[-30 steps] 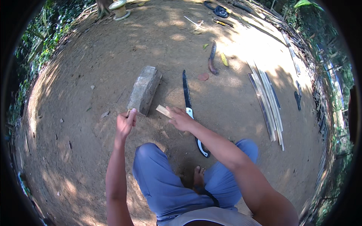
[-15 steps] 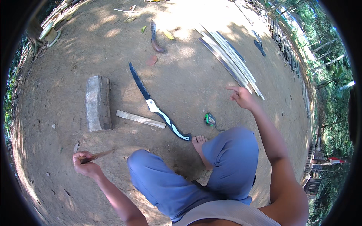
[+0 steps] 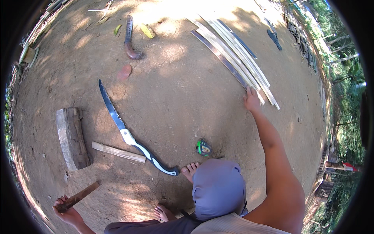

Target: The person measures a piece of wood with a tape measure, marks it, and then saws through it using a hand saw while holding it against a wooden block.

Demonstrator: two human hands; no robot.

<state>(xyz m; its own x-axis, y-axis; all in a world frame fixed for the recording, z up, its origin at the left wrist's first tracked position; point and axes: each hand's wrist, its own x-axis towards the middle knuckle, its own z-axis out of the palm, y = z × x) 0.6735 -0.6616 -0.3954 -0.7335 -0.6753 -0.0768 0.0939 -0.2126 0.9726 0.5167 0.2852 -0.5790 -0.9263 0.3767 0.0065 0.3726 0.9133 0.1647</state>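
Observation:
My left hand [image 3: 66,210], low at the left, is closed round one end of a short dark wooden stick [image 3: 81,195], which points up and to the right. Out to the right, my right hand [image 3: 252,100] has its fingers at the near end of a dark-edged wooden strip [image 3: 223,59]. This strip lies beside several pale wooden strips [image 3: 243,62] on the ground. Between my hands lies a curved saw [image 3: 130,138] with a white and black handle. Its handle end is near my foot. A green and black tape measure [image 3: 203,148] sits ahead of my knee.
A squared wooden block [image 3: 72,138] stands at the left, with a short pale wood piece [image 3: 119,152] beside it. Farther off lies a dark blade with a curved brown handle [image 3: 130,43]. A dark sandal [image 3: 274,39] lies at the far right.
My right hand has moved from above the ground to the near ends of the strips. My left hand has shifted lower, still holding the stick. The view has turned and my body has leaned right.

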